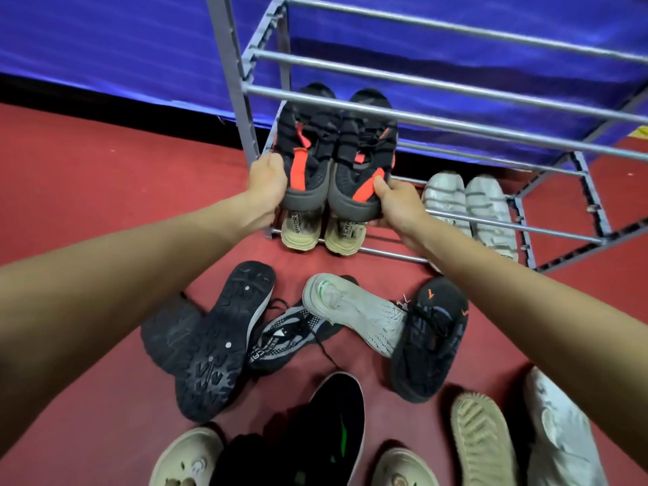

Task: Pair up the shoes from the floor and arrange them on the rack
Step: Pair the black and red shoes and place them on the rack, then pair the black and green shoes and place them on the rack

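Observation:
A pair of black shoes with orange straps lies side by side, toes pointing into the grey metal rack (403,117). My left hand (268,182) grips the heel of the left black-and-orange shoe (305,149). My right hand (396,201) grips the heel of the right black-and-orange shoe (364,159). Both shoes pass under a middle rail of the rack. Below them, on the bottom shelf, stand a beige pair (321,231) and a white pair (470,205).
Loose shoes lie on the red floor (105,177): an upturned black sole (217,338), a black-and-white knit shoe (287,331), a grey knit shoe (354,310), a black shoe with orange marks (431,338), a black-and-green one (326,429), beige and white ones near me. A blue cloth (122,47) hangs behind the rack.

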Tool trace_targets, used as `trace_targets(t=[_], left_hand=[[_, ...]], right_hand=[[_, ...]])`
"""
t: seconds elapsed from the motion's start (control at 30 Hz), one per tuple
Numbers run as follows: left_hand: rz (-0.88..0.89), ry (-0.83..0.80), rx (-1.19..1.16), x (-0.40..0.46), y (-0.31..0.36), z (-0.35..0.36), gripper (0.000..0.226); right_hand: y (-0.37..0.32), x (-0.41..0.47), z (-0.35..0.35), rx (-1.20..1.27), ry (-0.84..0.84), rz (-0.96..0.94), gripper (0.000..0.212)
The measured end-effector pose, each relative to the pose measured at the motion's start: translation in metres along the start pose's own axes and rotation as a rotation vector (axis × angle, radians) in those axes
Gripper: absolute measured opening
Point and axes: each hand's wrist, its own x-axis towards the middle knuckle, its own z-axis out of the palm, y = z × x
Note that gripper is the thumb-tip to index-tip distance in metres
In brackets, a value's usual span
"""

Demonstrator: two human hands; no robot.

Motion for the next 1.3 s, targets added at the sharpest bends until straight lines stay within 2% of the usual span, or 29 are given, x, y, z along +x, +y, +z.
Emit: trace_targets(t=[0.13, 0.23, 0.3, 0.43, 0.53, 0.67, 0.77, 0.9, 1.0, 1.17, 1.3], left_hand=[[0.077, -0.064, 0.139, -0.005, 0.001, -0.004, 0.026], [0.165, -0.142, 0.267, -0.009, -0.008, -0.014, 0.039], [0.253, -0.171, 0.328, -0.019, -0.015, -0.024, 0.045], [0.4, -0.148, 0.41, -0.05, -0.03, -0.051, 0.036], [0.319, -0.181, 0.47, -0.072, -0.054, -0.074, 0.035], [0.225, -0.342, 0.762, -0.095, -0.108, -0.107, 0.036], [0.134, -0.4, 0.96, -0.115, -0.146, -0.128, 0.063], [-0.011, -0.422, 1.083, -0.142, -0.181, -0.141, 0.105], [-0.019, -0.436, 1.144, -0.147, -0.197, -0.142, 0.117], [0.035, -0.379, 1.125, -0.152, -0.205, -0.135, 0.112], [0.025, -0.283, 0.876, -0.15, -0.188, -0.145, 0.098]], right_hand=[[0.003, -0.013, 0.005, 0.151, -0.049, 0.125, 0.032], [0.007, -0.023, 0.009, 0.036, 0.021, 0.015, 0.032], [0.017, -0.034, 0.011, -0.062, 0.097, -0.096, 0.039], [0.048, -0.073, 0.02, -0.193, 0.098, -0.242, 0.045], [0.072, -0.101, 0.034, -0.305, -0.016, -0.211, 0.041], [0.104, -0.129, 0.059, -0.429, -0.186, -0.197, 0.041], [0.117, -0.144, 0.072, -0.52, -0.264, -0.203, 0.046], [0.124, -0.157, 0.088, -0.62, -0.345, -0.216, 0.05], [0.125, -0.158, 0.096, -0.671, -0.372, -0.227, 0.053], [0.125, -0.158, 0.111, -0.708, -0.37, -0.202, 0.053], [0.122, -0.162, 0.116, -0.742, -0.384, -0.235, 0.058]])
